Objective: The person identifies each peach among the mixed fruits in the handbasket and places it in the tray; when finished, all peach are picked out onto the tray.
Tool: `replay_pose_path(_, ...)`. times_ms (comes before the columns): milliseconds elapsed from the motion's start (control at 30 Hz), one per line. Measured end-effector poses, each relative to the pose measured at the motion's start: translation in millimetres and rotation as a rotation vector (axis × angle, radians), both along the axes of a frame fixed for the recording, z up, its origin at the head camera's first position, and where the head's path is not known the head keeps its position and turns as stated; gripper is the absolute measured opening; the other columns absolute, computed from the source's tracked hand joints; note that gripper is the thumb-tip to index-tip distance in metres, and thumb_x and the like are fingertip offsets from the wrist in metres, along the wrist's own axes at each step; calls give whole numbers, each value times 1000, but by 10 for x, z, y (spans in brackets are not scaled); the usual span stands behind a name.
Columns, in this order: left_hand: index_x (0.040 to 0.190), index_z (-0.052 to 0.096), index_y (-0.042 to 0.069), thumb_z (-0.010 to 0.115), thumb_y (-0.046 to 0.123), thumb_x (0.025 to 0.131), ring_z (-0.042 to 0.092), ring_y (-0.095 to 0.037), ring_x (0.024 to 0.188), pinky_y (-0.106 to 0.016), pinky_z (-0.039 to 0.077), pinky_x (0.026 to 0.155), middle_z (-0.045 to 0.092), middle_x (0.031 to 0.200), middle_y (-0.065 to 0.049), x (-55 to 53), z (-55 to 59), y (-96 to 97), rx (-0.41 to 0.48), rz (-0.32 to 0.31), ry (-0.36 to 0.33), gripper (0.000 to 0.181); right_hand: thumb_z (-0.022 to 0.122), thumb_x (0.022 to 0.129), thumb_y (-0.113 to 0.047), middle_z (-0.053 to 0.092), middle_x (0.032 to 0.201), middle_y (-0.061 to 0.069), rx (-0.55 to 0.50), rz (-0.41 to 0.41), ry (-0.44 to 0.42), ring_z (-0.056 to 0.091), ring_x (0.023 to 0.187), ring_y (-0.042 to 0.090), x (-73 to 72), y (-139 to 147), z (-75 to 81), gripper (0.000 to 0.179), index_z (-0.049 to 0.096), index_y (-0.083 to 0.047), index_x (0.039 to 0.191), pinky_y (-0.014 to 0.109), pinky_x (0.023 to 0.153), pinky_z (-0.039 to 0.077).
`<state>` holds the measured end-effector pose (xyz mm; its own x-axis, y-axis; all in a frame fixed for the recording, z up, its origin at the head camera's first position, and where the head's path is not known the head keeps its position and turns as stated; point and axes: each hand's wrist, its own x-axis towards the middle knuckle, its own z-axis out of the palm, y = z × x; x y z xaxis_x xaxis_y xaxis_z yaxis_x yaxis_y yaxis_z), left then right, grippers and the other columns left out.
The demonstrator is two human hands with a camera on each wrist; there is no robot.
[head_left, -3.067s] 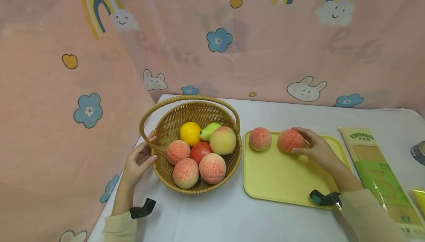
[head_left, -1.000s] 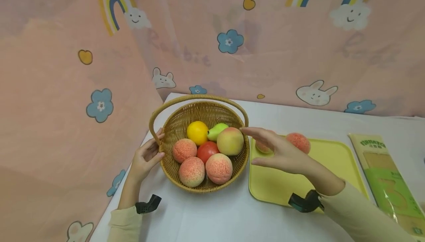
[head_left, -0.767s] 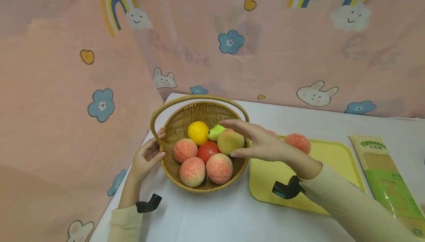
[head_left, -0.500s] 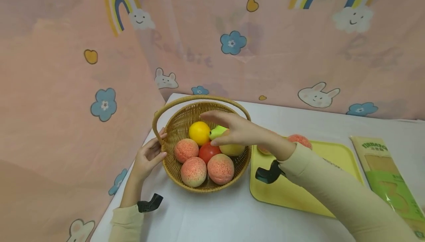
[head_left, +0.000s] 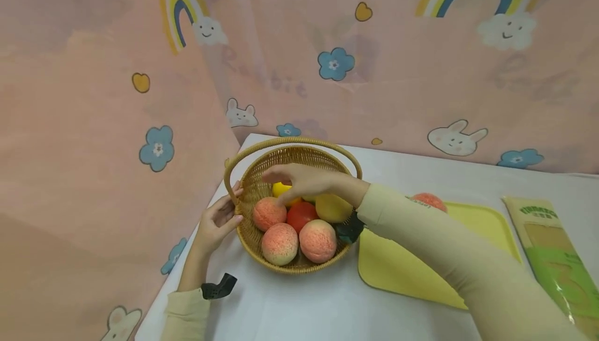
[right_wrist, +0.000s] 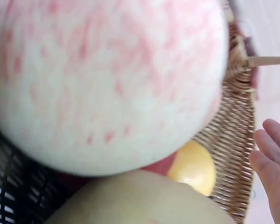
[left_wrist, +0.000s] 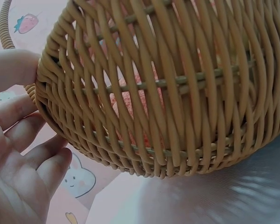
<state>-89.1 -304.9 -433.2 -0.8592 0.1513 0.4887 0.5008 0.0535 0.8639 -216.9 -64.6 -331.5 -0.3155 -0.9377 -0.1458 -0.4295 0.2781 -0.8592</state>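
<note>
A wicker basket [head_left: 257, 258] with a tall handle holds several fruits. My left hand [head_left: 217, 225] grips its left rim, and the left wrist view shows thumb and fingers against the weave [left_wrist: 177, 93]. My right hand [head_left: 304, 181] hovers over the basket with fingers extended, its thumb close to the left peach [head_left: 269, 214]; contact cannot be told. Below lie a peach [head_left: 279, 244], another peach [head_left: 317, 241], a red tomato-like fruit [head_left: 301, 216] and a yellow-green peach [head_left: 334, 209]. A yellow orange-like fruit [head_left: 281, 188] is partly covered; the green pear is mostly hidden.
A yellow tray [head_left: 402, 268] lies right of the basket, partly under my right sleeve. One peach [head_left: 429, 200] shows on it; a second is hidden behind the sleeve. Further right is a green and beige noodle packet [head_left: 549, 252]. A printed pink cloth [head_left: 374, 86] stands behind.
My right hand has let go of a peach on the tray and moved left over the basket, crossing above its fruits. The left hand stays at the rim. The head view has shifted slightly.
</note>
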Motion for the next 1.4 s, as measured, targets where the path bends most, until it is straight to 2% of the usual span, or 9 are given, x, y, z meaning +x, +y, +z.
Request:
replay_pose_path(100, 128, 37, -25, 51, -21, 81, 39, -15, 136, -24, 38, 106, 22, 147, -38, 15, -37, 12, -8, -5, -4, 48, 68, 85, -14, 41, 148, 12, 50, 38, -16, 33, 140, 24, 21, -45, -85, 67, 36, -2, 143, 40, 117, 25)
replay_pose_path(333, 130, 39, -21, 52, -19, 82, 39, -12, 135, -22, 37, 106, 23, 148, -35, 70, -67, 17, -42, 24, -49, 49, 71, 84, -16, 46, 144, 9, 161, 132, 76, 37, 137, 22, 89, -132, -248, 66, 40, -2, 141, 37, 115, 30)
replay_pose_path(467, 130, 40, -20, 54, -17, 83, 39, -13, 136, -22, 37, 107, 24, 149, -33, 63, -49, 22, -52, 33, -58, 49, 68, 84, -11, 45, 144, 7, 179, 133, 70, 36, 137, 21, 81, -170, -273, 64, 41, -6, 142, 37, 115, 29)
replay_pose_path(733, 128, 39, -23, 51, -21, 80, 38, -13, 136, -22, 36, 107, 22, 147, -38, 35, -47, 15, -34, 24, -8, 49, 65, 86, -9, 43, 145, 5, 227, 136, 94, 39, 130, 20, 79, -208, -295, 60, 43, -16, 142, 40, 111, 33)
replay_pose_path(967, 129, 39, -23, 53, -19, 82, 39, -12, 136, -23, 37, 106, 24, 148, -35, 33, -34, 11, -35, 34, -34, 49, 65, 86, -6, 42, 146, 3, 232, 136, 115, 40, 127, 20, 65, -229, -356, 63, 42, -20, 143, 39, 109, 35)
replay_pose_path(1200, 129, 39, -22, 52, -19, 82, 39, -12, 135, -22, 37, 107, 24, 147, -36, 20, -15, 5, -41, 32, -18, 48, 64, 83, 1, 36, 151, 2, 238, 180, 222, 36, 134, 22, 79, -254, -349, 68, 40, -17, 145, 40, 112, 32)
replay_pose_path(1400, 129, 40, -21, 52, -20, 81, 39, -11, 135, -22, 36, 107, 24, 147, -37, 20, -8, -11, -47, 35, -14, 49, 65, 82, 3, 37, 151, 3, 231, 200, 287, 40, 133, 22, 103, -290, -349, 69, 41, -16, 144, 40, 109, 37)
